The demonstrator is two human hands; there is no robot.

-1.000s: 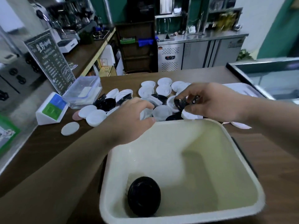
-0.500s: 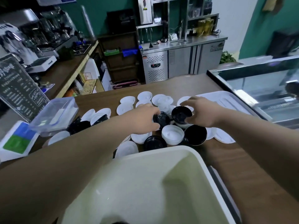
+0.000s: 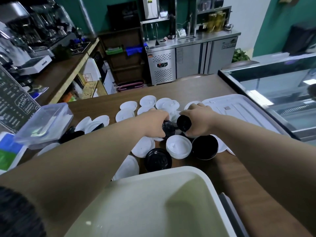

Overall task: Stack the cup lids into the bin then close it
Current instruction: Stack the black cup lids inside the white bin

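CUP LIDS GO UP AT THE CAFÉ COUNTER (image 3: pixel 196 88). A person works both hands into a scatter of lids.

Nearest the camera, the cream bin (image 3: pixel 171 170) fills the lower frame. Only its rim and upper walls show. Its floor is cut off by the frame edge, so what it holds cannot be told (a second ago one black lid lay on that floor).

Just past the rim sit a flat black lid (image 3: pixel 158 159), a white stack (image 3: pixel 178 147) and an upturned black lid (image 3: pixel 205 148), packed close together. More white ones lie to their left, against the bin.

Half a second ago both hands lay low on two black lids in the pile. Now each of those is raised and tilted on edge. The left hand (image 3: pixel 156 124) has its fingers curled round one black lid (image 3: pixel 168 128). The right hand (image 3: pixel 199 119) grips a second black lid (image 3: pixel 183 123) by its rim. The two held lids stand just beside each other between the hands, above the pile.

Farther off, white lids (image 3: pixel 147 100) lie spread over the counter, outside the bin. To the right of the pile the bin's white cover (image 3: pixel 239 108) lies flat, beside a glass case (image 3: pixel 273 86) at the counter's edge. At left a clear box (image 3: pixel 44 124) sits tilted, with its contents too blurred to make out.
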